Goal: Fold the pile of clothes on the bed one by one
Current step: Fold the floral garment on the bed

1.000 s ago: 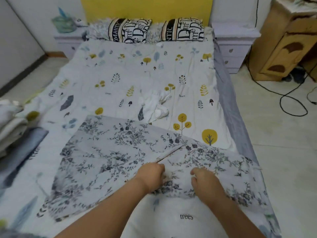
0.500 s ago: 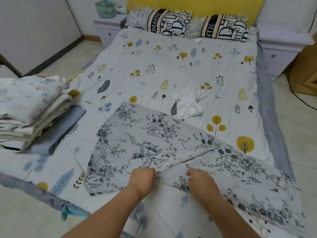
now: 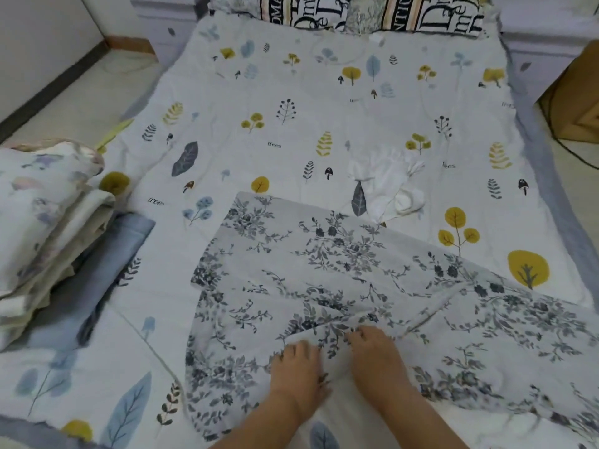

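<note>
The floral garment [image 3: 291,270] lies spread across the near half of the bed [image 3: 324,124], one part reaching toward the left and the other trailing off to the right edge. Since half a second ago the cloth at its near middle, where the two parts meet, has bunched into a raised ridge; before, it lay flat there. The left hand [image 3: 299,367] and right hand [image 3: 377,361] have drawn closer together, now just beside each other, each with fingers curled into the fabric and pinching a gather of it. The view has also moved in closer and lower over the work.

Judgement: the garment is being gathered at its centre, most likely to lift or double one half onto the other. This is an early stage of folding this piece; no fold is yet laid.

Beyond the garment, a crumpled white item [image 3: 392,186] rests on the bed, touching the garment's far edge, apparently still unfolded. A stack of folded cloth [image 3: 48,222] sits at the left edge of the bed, well apart. Pillows [image 3: 366,11] line the head.
</note>
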Demonstrator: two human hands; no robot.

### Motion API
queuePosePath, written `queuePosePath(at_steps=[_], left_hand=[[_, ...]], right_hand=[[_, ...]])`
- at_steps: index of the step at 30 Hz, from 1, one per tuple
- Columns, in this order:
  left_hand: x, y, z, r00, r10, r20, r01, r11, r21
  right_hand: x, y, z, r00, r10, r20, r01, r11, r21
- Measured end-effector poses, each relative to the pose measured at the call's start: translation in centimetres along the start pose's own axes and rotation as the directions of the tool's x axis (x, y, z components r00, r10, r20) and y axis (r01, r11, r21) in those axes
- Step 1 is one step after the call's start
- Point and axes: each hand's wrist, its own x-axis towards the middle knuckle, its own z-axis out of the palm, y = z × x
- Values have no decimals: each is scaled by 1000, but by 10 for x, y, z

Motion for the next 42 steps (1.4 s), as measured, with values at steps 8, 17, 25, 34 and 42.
queuePosePath(at_steps=[8,17,25,34,42], left_hand=[[27,-27,-2,993,114,20,-115,992,48],[60,-88,-120,961,267,-68,-275,950,-148],[89,-162,-186,968,-35,249,3,992,129],[176,-171,-220,768,-294,-569,73,923,-377],[208,-190,-153,836,-535,-121,429,775,-465]], right_hand=[[17,3,31,996,86,38,-80,987,-137],[53,23,-26,987,140,-75,-147,985,-93],[108,53,-74,960,149,-237,-147,989,27],[196,79,-77,855,324,-405,-285,946,156],[220,98,-49,903,358,-238,-381,922,-59]])
